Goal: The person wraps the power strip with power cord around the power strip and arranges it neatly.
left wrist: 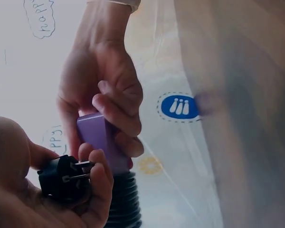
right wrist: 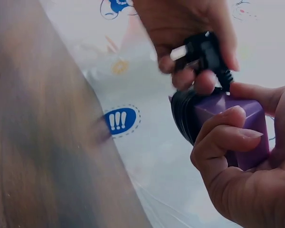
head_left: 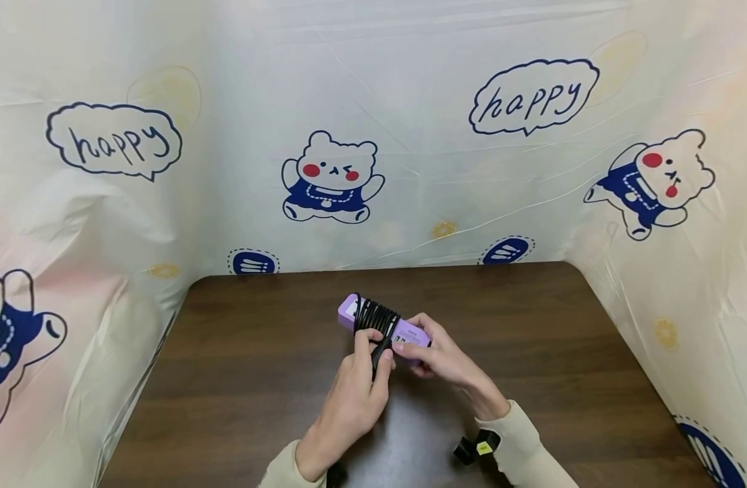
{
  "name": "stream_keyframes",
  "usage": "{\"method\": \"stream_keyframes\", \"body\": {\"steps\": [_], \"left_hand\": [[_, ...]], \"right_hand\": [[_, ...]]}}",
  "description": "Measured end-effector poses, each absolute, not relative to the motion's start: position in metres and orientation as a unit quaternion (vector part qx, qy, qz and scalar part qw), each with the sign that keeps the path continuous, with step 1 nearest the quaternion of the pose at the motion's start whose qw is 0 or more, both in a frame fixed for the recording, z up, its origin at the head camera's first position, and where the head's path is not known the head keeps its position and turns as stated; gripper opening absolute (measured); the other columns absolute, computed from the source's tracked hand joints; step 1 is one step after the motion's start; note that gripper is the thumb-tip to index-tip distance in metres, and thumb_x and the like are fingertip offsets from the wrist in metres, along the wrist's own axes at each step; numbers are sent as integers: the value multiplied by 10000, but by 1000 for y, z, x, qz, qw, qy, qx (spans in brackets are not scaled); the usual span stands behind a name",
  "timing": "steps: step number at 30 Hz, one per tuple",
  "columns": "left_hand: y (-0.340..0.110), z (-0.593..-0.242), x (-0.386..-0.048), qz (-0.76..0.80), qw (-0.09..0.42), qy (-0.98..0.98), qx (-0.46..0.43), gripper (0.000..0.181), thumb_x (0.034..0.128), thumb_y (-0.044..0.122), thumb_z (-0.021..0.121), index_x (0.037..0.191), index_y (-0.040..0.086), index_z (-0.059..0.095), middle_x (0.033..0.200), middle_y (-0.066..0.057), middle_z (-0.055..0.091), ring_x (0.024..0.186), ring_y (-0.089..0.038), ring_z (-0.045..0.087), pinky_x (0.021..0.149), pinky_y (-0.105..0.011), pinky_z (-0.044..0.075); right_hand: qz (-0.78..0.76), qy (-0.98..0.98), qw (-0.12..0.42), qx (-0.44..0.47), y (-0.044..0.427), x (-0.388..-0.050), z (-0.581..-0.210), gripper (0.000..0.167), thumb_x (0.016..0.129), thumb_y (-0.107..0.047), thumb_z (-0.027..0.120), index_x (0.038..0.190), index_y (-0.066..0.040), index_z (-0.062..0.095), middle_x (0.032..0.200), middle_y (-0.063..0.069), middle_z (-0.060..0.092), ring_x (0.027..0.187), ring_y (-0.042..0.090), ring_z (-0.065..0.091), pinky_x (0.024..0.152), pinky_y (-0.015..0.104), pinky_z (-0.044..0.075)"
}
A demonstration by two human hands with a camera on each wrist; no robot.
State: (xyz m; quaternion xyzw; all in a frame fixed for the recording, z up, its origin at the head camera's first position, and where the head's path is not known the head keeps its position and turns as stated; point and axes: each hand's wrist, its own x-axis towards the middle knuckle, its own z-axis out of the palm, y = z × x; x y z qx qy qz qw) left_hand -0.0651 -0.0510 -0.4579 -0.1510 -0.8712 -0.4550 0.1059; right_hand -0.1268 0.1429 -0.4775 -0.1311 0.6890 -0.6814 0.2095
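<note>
My right hand [head_left: 447, 356] grips the near right end of a purple power strip [head_left: 409, 333], its fingers curled round the body. A black cord [head_left: 376, 317] is wound in several tight coils around the strip's middle. With my left hand [head_left: 354, 392] I hold the plug at the cord's end, close against the coils. The left wrist view shows this black plug [left wrist: 64, 178] between thumb and fingers, its metal pins exposed. In the right wrist view, the plug [right wrist: 206, 52] sits just above the strip's purple end [right wrist: 249, 114]. Fingers and coils hide part of the strip.
Both hands are above a dark brown wooden table [head_left: 257, 379]. A pale curtain [head_left: 422, 176] printed with bears and speech bubbles stands along its back and sides. A small black device with a yellow mark [head_left: 485, 447] sits at the right wrist.
</note>
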Motion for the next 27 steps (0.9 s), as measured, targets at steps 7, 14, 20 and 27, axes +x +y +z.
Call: {"method": "stream_keyframes", "body": {"steps": [7, 14, 20, 27], "left_hand": [[-49, -472, -58, -476, 38, -871, -116, 269, 1158, 280, 452, 1344, 98, 382, 937, 70, 663, 742, -54, 580, 702, -262, 490], [-49, -487, -60, -448, -11, -888, -103, 380, 1167, 382, 389, 1410, 104, 298, 770, 22, 479, 653, -117, 480, 598, -280, 389], [-43, -507, -70, -462, -26, -877, -125, 375, 1176, 378, 347, 1395, 97, 228, 844, -19, 519, 789, -180, 549, 713, -315, 433], [-48, -516, -75, -466, 41, -873, -137, 345, 1128, 276, 538, 1359, 76, 378, 1064, -57, 544, 871, -151, 542, 757, -285, 443]], "right_hand": [[-689, 685, 204, -120, 146, -126, -476, 454, 1000, -204, 719, 1287, 11, 440, 785, 42, 597, 548, 118, 515, 470, 233, 398], [-707, 663, 218, -114, 149, -129, -481, 400, 1025, -194, 685, 1262, 1, 429, 763, 24, 585, 534, 92, 505, 466, 222, 370], [-738, 621, 247, -92, 151, -132, -494, 345, 1044, -184, 645, 1243, -18, 418, 738, -11, 580, 518, 51, 479, 452, 196, 336], [-717, 640, 252, -113, 157, -140, -507, 373, 1040, -192, 667, 1233, -5, 409, 764, 2, 576, 529, 60, 477, 463, 208, 350]]}}
